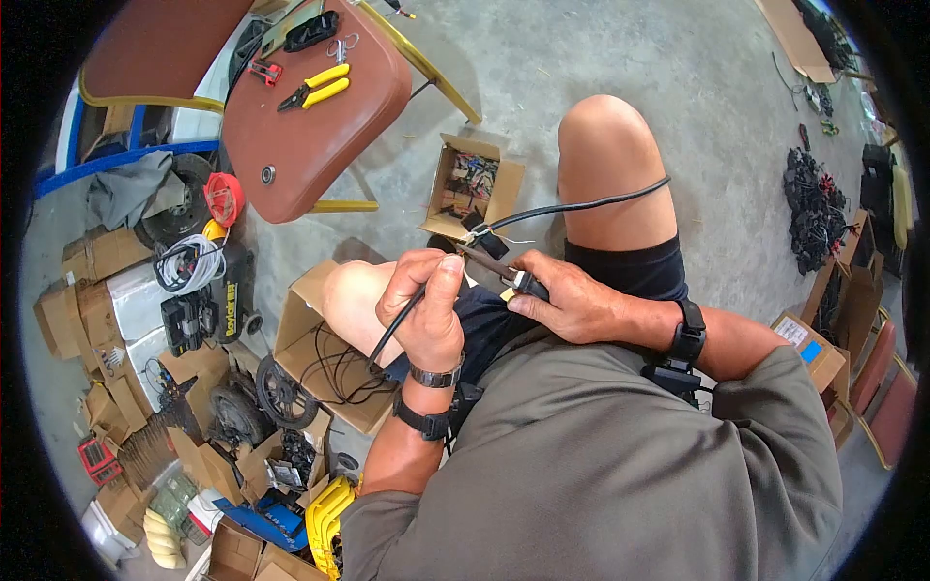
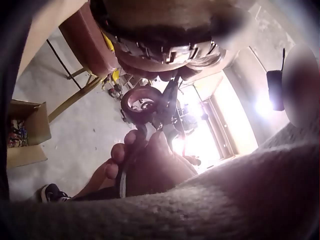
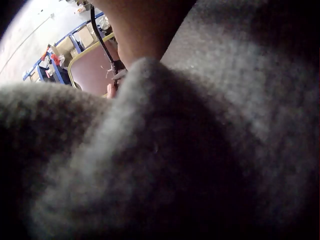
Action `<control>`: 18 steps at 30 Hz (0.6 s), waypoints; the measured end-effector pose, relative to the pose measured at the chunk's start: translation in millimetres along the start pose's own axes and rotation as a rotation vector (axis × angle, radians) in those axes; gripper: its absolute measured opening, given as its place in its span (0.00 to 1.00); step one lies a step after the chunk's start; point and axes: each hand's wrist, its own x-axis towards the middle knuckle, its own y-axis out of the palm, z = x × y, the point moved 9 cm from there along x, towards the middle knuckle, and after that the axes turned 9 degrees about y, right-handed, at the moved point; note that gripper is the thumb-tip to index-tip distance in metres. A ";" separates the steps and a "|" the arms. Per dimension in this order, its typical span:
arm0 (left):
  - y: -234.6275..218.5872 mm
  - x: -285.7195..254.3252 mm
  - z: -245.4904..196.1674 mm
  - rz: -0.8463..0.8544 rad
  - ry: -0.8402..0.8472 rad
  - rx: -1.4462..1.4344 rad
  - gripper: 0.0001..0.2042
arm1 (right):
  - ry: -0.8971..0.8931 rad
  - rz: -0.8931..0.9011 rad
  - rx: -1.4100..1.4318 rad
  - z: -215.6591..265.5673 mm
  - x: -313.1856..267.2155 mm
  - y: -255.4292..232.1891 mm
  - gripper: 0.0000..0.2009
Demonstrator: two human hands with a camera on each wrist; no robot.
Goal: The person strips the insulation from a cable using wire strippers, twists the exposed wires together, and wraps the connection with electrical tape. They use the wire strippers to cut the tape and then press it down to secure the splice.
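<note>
In the head view my left hand (image 1: 426, 300) pinches a black cable (image 1: 397, 324) between thumb and fingers, in front of my lap. My right hand (image 1: 567, 295) grips a knife-like tool with a dark pointed blade (image 1: 487, 261) and a black handle, its tip right at the left fingertips. Thin pale wires (image 1: 504, 239) stick out where the cable is stripped. Another length of black cable (image 1: 591, 203) lies across my right knee. The left wrist view shows a dark ring (image 2: 142, 104) above my left fingers. Cloth hides most of the right wrist view.
A brown chair (image 1: 329, 107) holds yellow-handled wire strippers (image 1: 315, 87) and a small ring-shaped part (image 1: 268, 174). Beyond my hands stands an open box (image 1: 504, 189) of small parts. Another box (image 1: 325, 358) with cables is beside my left leg. Boxes and wheels crowd the left; dark cables (image 1: 819, 213) lie right.
</note>
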 end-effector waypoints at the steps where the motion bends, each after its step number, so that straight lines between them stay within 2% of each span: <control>1: -0.5 -0.6 1.4 -0.001 -0.004 -0.003 0.03 | 0.004 0.006 0.002 -0.2 -0.2 0.2 0.19; 6: -3.3 1.2 2.9 0.010 0.049 0.001 0.03 | -0.021 0.036 -0.022 2.4 -1.6 -0.2 0.19; 18: -3.3 2.9 -1.8 0.031 0.118 0.104 0.02 | 0.100 0.124 -0.053 16.9 -14.3 -11.0 0.22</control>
